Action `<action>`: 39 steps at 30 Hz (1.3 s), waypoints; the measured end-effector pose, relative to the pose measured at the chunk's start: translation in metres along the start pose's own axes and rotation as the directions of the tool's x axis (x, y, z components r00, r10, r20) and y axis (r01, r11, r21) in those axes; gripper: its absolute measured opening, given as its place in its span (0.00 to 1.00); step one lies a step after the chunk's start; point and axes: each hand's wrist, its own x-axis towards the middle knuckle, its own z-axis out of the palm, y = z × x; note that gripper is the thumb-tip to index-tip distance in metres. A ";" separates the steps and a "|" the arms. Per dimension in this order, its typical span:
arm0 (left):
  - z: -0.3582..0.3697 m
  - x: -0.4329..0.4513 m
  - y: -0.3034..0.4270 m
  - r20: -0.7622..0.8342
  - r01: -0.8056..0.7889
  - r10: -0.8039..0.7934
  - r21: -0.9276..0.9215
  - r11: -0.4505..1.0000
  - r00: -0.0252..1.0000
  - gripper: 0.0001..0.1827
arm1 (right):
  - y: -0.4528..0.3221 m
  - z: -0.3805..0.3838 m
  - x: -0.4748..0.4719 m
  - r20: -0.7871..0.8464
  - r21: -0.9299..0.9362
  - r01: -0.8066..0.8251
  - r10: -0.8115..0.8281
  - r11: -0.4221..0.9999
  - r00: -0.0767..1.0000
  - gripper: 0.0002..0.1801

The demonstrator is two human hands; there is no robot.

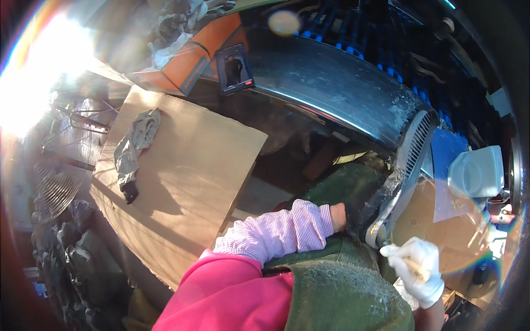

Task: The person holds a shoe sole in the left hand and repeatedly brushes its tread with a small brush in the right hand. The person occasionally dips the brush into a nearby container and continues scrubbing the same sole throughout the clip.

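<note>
My left hand (359, 215), in what looks like a dark glove below a striped sleeve, is mostly lost in shadow. It appears to grip a long, curved grey piece (410, 153) with a row of dark slots, possibly a shoe sole. Pale residue clings along that piece's edge. Just below its lower end is my right hand (418, 269), in a white glove with the fingers curled. Between those fingers shows a pale tan object (416, 268), perhaps a wooden handle; its far end cannot be made out. A dusty green apron (348, 285) covers my lap.
A cardboard sheet (198, 157) bearing a crumpled grey cloth (136, 145) lies left. Beyond stand an orange box (178, 70), a phone (234, 70) and a scuffed dark metal surface (327, 87). At right, a translucent plastic container (476, 173) sits by a blue sheet (447, 153).
</note>
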 end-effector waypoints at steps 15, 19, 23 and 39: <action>0.015 -0.027 0.000 -0.081 0.026 -0.016 0.119 0.993 0.997 0.34 | 0.039 -0.046 0.069 -0.642 -0.520 -0.039 -0.360 0.853 0.677 0.05; 0.016 -0.022 -0.004 -0.053 0.013 -0.016 -0.053 0.998 0.998 0.37 | 0.032 0.005 0.038 -0.523 -0.395 0.064 -0.282 0.916 0.804 0.06; 0.015 -0.029 -0.006 -0.228 -0.044 0.099 0.236 0.971 0.969 0.41 | 0.043 0.010 0.024 -0.684 -0.344 0.039 -0.279 0.938 0.674 0.06; 0.015 -0.014 0.007 -0.122 -0.211 0.255 0.292 0.933 0.959 0.39 | 0.039 0.028 -0.024 -0.689 0.479 0.063 0.331 0.875 0.645 0.03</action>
